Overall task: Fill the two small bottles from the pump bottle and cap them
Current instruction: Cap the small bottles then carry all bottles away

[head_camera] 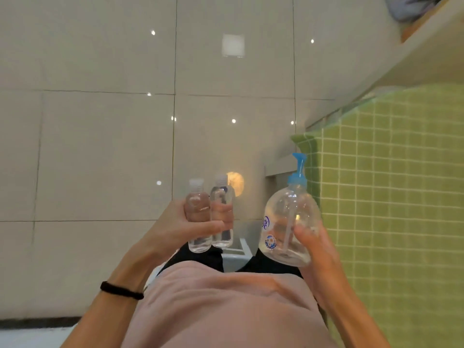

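Bottles fill both hands, held up above a pale tiled floor. The left hand is wrapped around two small clear bottles, upright and touching side by side, thumb across their fronts; both wear pale caps, and whether they hold liquid cannot be told through the clear plastic. The right hand grips the round pump bottle from its right side, thumb pressed on the front. It is transparent, with a blue pump head, a dip tube inside and a printed label; it looks nearly empty. A green checked cloth hangs at the right.
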Motion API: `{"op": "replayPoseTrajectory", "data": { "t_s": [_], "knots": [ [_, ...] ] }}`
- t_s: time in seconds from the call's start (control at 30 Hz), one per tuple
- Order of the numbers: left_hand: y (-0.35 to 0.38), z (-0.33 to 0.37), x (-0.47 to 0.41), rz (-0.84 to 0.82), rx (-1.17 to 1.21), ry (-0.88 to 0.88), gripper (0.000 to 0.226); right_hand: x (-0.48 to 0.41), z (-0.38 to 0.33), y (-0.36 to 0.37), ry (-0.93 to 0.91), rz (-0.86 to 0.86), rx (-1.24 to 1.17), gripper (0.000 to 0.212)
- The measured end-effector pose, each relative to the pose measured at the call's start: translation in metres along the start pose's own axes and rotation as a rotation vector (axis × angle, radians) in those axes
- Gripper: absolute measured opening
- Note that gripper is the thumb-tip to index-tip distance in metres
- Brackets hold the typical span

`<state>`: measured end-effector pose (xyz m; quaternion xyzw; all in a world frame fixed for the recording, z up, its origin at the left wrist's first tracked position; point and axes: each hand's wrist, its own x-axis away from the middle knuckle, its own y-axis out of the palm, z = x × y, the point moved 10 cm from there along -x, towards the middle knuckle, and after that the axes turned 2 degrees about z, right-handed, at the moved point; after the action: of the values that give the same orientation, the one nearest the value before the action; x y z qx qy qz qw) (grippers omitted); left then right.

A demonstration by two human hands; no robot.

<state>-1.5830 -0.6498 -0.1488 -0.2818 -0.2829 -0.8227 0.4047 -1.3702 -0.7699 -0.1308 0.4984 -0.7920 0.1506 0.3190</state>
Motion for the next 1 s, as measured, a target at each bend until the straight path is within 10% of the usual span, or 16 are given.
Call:
{"op": "replayPoseTrajectory", "data": {
  "t_s": [1.0],
  "knots": [
    [-0.002,0.277,-0.091,0.116,-0.112,0.124,0.058,-0.127,-0.233,-0.005,-0.106,0.017,-0.045,0.088]
  ]
}}
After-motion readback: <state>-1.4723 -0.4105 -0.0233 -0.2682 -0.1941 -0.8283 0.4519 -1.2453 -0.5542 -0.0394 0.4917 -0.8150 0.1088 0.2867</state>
